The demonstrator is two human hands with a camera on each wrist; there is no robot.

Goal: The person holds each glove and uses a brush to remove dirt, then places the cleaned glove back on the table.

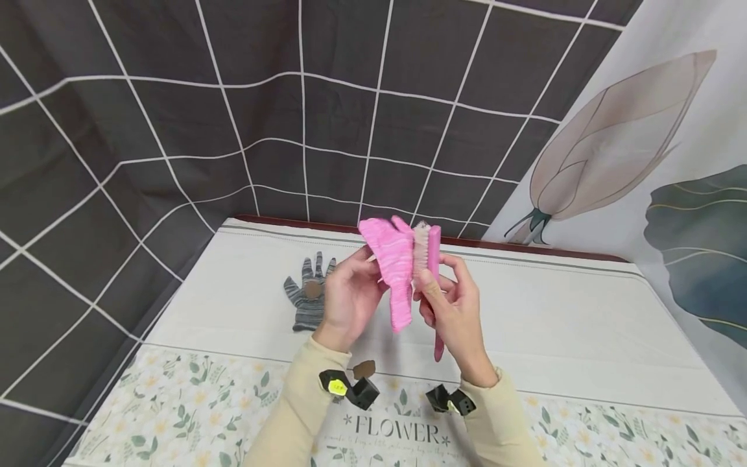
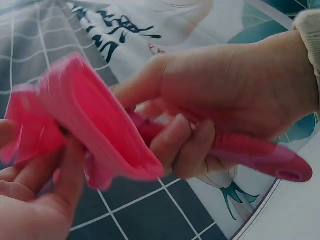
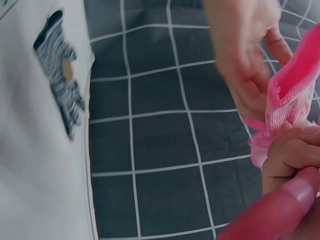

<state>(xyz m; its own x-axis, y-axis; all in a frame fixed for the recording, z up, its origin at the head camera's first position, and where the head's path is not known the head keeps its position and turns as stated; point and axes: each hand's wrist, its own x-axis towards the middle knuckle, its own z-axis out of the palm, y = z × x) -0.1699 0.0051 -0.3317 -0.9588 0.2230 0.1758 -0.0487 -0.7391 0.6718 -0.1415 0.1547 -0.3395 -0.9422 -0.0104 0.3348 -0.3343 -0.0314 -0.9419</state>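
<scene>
My left hand (image 1: 350,295) pinches a pink knit glove (image 1: 393,259), raised above the table with its cuff hanging down. In the left wrist view the glove's cuff (image 2: 107,120) gapes, and fingers of the left hand (image 2: 37,200) lie against its side. My right hand (image 1: 461,311) grips a brush (image 1: 434,250) with a pink back and pale bristles. The bristles face left, right at the glove's side. The brush's long handle (image 2: 260,156) sticks out below the right hand. In the right wrist view, the handle (image 3: 270,212) crosses the lower right corner.
A grey striped glove (image 1: 303,311) with a brown round spot lies flat on the white table (image 1: 560,311), left of my left hand. Near the left wrist is a small brown patch (image 1: 364,370). A floral cloth (image 1: 192,395) covers the front; dark checked fabric (image 1: 327,110) hangs behind.
</scene>
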